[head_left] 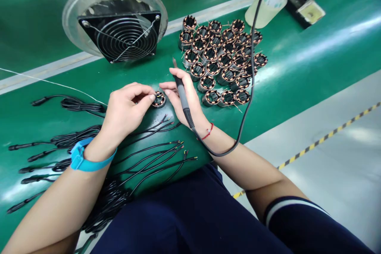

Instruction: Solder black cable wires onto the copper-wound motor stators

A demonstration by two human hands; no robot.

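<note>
Below the fan [131, 41], the left hand [123, 113] pinches a copper-wound ring [160, 105], apparently steadying it. Lower right of the fan, the right hand [195, 105] grasps a soldering iron [182, 95], tip pointed safely away.

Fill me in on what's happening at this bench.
A person's left hand has its fingertips at the edge of a small copper-wound core. The right hand holds a corded pen-shaped tool, its tip pointing away from that core, with the finger and thumb tips close beside it. More cores stand grouped beyond the right hand, and black cables lie around the left forearm.
</note>
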